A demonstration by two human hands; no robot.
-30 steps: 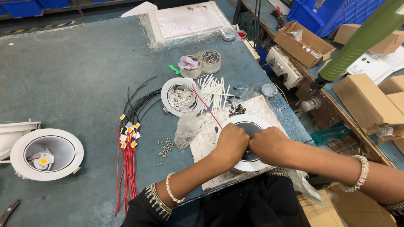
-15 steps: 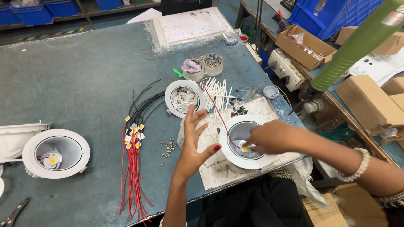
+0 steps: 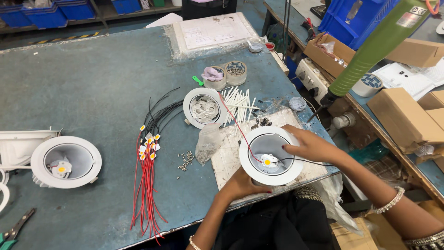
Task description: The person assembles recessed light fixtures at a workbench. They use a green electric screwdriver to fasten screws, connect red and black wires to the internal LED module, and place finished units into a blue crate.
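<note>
At the far left, green-handled pliers [image 3: 13,230] are cut off by the frame edge. A bundle of red and black wires [image 3: 147,180] lies left of the hands. The left hand [image 3: 241,183], palm hidden, cups the near rim of the white downlight housing [image 3: 270,156] at the table's front edge. The right hand [image 3: 309,144] rests on its right rim, fingers curled inward; what they pinch is hard to tell.
</note>
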